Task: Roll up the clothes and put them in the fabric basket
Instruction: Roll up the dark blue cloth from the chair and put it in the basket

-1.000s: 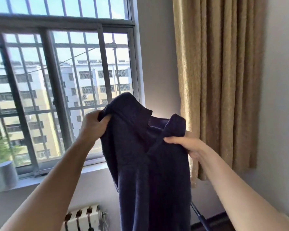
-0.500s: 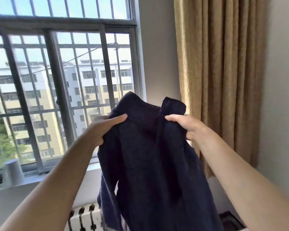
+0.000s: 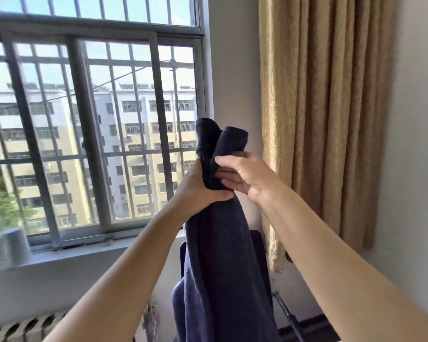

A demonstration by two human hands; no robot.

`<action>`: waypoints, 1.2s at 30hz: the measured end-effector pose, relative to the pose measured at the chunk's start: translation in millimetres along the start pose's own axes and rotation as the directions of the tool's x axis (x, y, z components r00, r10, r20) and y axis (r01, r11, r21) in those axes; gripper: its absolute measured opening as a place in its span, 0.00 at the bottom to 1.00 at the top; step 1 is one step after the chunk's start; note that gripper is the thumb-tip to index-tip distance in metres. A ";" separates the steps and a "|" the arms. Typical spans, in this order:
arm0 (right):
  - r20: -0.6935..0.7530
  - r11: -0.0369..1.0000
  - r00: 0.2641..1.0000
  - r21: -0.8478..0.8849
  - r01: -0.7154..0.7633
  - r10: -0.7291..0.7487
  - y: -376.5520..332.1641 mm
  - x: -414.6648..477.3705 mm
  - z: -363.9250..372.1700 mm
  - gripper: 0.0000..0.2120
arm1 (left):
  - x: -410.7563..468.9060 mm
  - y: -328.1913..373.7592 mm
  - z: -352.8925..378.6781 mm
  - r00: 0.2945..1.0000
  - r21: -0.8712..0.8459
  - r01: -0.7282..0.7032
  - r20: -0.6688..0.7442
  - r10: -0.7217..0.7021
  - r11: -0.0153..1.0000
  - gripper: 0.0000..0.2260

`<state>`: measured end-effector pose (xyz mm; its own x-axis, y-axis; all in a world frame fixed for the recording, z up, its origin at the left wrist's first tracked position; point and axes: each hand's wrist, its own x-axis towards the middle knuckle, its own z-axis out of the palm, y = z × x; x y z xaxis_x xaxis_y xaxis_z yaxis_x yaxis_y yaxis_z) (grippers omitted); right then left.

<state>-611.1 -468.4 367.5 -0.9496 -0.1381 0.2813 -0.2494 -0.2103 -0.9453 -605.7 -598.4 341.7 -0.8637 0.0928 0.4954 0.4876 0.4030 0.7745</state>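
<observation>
A dark navy garment (image 3: 220, 267) hangs in the air in front of me, folded lengthwise with its two shoulders pressed together at the top. My left hand (image 3: 198, 186) grips the gathered shoulders from the left. My right hand (image 3: 245, 176) is against the same spot from the right, thumb over the front and fingers partly spread on the fabric. The rest of the garment drops straight down out of the frame. No fabric basket is in view.
A barred window (image 3: 94, 134) fills the left, with a sill carrying a grey cylinder (image 3: 15, 245). A beige curtain (image 3: 319, 119) hangs at the right. A white radiator (image 3: 15, 329) sits low left, and a dark chair back (image 3: 257, 255) stands behind the garment.
My hands have come together from being spread apart. The garment's two shoulders are now folded against each other, so the cloth hangs narrow instead of wide.
</observation>
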 end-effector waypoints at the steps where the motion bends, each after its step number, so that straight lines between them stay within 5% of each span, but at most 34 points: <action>1: -0.002 0.995 0.998 -0.080 0.062 -0.062 1.1 -2.3 -0.9 0.06 | -0.7 -1.5 -0.9 0.998 -0.032 0.006 -0.069 -0.009 0.999 0.22; 3: -0.090 0.951 0.967 -0.223 0.212 -0.237 8.3 -5.0 -7.0 0.10 | -0.2 -4.1 -5.3 0.984 -0.172 0.006 -0.176 -0.037 0.985 0.17; 5: -0.187 0.882 0.922 -0.402 0.244 -0.340 17.3 -0.7 -20.5 0.25 | -1.4 -5.1 -12.2 0.976 -0.261 0.004 -0.208 -0.060 0.965 0.17; 7: -0.087 0.924 0.985 -0.366 0.109 -0.151 24.3 4.5 -30.7 0.48 | -4.1 -4.1 -19.0 0.983 -0.314 0.012 -0.170 -0.069 0.949 0.17; 8: 0.026 0.950 0.999 -0.309 0.034 -0.028 26.8 6.2 -32.5 0.51 | -5.0 -3.6 -21.8 0.989 -0.333 0.014 -0.132 -0.062 0.943 0.17; 11: 0.239 0.979 0.969 -0.205 -0.006 0.056 31.2 6.1 -25.2 0.27 | -7.4 -3.1 -23.7 0.997 -0.308 -0.004 -0.074 -0.020 0.951 0.17; 14: 0.102 0.994 0.994 -0.107 0.037 -0.026 36.9 8.7 -12.2 0.19 | -14.0 -10.0 -24.0 0.981 -0.195 -0.052 -0.195 0.014 0.979 0.14; 17: -0.076 0.988 0.990 -0.109 0.109 -0.118 40.0 16.1 -1.5 0.18 | -32.7 -30.0 -22.8 0.991 -0.207 -0.008 -0.134 -0.020 0.978 0.31; 21: -0.232 0.984 0.958 -0.101 0.149 -0.169 38.7 23.2 8.5 0.17 | -58.6 -82.0 -8.8 0.997 0.130 -0.051 0.058 0.043 0.990 0.53; 26: -0.212 0.994 0.971 -0.022 0.108 -0.110 18.3 17.7 8.0 0.19 | -75.9 -117.3 1.2 0.980 -0.376 0.174 -0.027 -0.199 0.910 0.11; 28: -0.168 0.996 0.982 -0.007 0.087 -0.087 10.1 13.1 3.9 0.17 | -75.9 -122.0 2.1 0.961 -0.442 0.274 0.088 -0.262 0.854 0.08; 32: -0.118 0.998 0.991 -0.008 0.064 -0.065 0.4 6.5 -7.6 0.10 | -73.0 -128.9 14.3 0.899 -0.163 0.375 0.304 -0.315 0.913 0.08; 34: -0.124 0.998 0.990 -0.032 0.059 -0.063 -1.6 5.1 -17.6 0.09 | -70.8 -135.5 23.0 0.901 -0.080 0.386 0.249 -0.356 0.919 0.03; 36: -0.179 0.993 0.980 -0.094 0.072 -0.088 -2.8 2.5 -31.1 0.09 | -64.6 -145.7 25.1 0.926 -0.118 0.376 0.084 -0.368 0.919 0.10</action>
<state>-618.8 -438.1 365.7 -0.9424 0.0564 0.3296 -0.3342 -0.1279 -0.9338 -624.1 -640.3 187.0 -0.9899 0.0142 0.1410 0.1387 0.2983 0.9443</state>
